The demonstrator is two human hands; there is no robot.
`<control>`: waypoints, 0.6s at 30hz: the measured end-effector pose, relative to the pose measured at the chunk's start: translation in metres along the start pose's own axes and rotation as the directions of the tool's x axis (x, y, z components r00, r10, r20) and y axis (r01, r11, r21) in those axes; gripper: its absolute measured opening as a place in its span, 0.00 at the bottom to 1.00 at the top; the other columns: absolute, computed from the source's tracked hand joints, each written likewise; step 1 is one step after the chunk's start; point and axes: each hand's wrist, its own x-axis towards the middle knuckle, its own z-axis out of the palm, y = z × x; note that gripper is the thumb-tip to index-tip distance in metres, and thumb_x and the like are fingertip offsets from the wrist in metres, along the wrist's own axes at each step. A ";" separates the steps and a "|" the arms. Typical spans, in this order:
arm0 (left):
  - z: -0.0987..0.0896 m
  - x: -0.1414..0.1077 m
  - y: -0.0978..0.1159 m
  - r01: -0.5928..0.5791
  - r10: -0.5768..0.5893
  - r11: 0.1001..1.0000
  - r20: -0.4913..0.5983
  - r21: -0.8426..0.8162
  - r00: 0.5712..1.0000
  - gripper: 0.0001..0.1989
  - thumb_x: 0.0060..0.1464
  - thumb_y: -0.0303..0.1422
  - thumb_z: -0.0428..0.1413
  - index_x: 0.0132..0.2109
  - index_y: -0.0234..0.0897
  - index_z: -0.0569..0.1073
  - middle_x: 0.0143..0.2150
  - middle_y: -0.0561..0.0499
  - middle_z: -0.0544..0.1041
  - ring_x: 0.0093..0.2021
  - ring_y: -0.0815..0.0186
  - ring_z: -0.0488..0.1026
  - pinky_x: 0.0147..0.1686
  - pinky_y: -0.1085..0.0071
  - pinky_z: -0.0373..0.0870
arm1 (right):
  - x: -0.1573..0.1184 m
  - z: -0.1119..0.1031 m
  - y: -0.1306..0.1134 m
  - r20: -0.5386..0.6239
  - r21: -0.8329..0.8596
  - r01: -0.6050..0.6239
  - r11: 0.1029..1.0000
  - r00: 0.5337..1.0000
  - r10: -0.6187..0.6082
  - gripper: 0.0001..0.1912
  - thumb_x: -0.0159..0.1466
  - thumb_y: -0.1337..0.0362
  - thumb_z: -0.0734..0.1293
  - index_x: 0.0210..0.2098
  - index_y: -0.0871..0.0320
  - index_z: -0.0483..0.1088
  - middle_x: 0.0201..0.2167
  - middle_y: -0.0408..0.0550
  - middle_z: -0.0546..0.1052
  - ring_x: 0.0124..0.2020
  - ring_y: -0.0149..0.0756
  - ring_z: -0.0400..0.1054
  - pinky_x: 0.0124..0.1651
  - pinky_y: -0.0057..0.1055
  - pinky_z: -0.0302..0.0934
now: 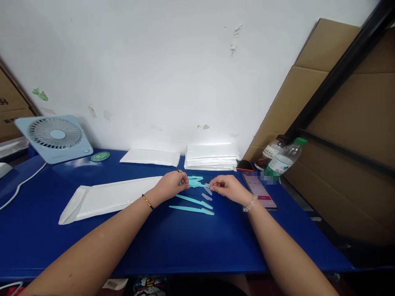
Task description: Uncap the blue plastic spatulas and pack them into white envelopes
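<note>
My left hand (172, 184) is closed on the handle end of a turquoise eyebrow razor (200, 185), which points to the right. At its other end, the fingertips of my right hand (228, 189) pinch what looks like a small clear blade cap, partly hidden by the fingers. Two more turquoise razors, a nearer one (191, 210) and one just beyond it (196, 200), lie on the blue table below my hands. Beside them rests a loose translucent cap (206, 197). Further turquoise razors (195, 178) lie behind the held one, partly covered.
A white padded envelope (105, 199) lies under my left forearm. Along the wall are another white packet (149, 157) and a stack of white packets (211, 158). A blue fan (57, 135) stands left; a phone (261, 191) and two bottles, one green-capped (284, 159), stay right.
</note>
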 end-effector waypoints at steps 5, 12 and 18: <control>0.000 -0.004 0.012 -0.023 0.025 0.999 0.045 -0.043 0.999 0.11 0.52 0.41 0.54 0.32 0.38 0.74 0.34 0.50 0.75 0.33 0.65 0.70 0.30 0.72 0.62 | -0.001 0.005 -0.005 0.053 0.048 0.012 0.999 0.998 -0.015 0.11 0.58 0.58 0.67 0.35 0.59 0.76 0.25 0.45 0.76 0.25 0.30 0.67 0.29 0.25 0.59; 0.000 -0.010 0.022 -0.056 0.065 0.998 0.243 -0.042 0.968 0.13 0.52 0.44 0.54 0.33 0.39 0.75 0.28 0.53 0.75 0.27 0.68 0.69 0.24 0.74 0.58 | -0.006 0.003 -0.014 0.151 0.008 0.074 0.997 0.986 -0.074 0.11 0.58 0.57 0.68 0.33 0.59 0.76 0.26 0.45 0.75 0.26 0.30 0.66 0.28 0.25 0.58; 0.005 -0.002 0.002 -0.080 0.095 0.956 -0.039 0.281 0.995 0.09 0.54 0.36 0.55 0.40 0.38 0.74 0.41 0.49 0.76 0.39 0.62 0.72 0.34 0.70 0.62 | 0.000 0.009 -0.004 -0.024 -0.252 0.068 0.965 0.997 -0.076 0.06 0.58 0.62 0.68 0.32 0.58 0.74 0.28 0.45 0.73 0.27 0.30 0.65 0.30 0.26 0.58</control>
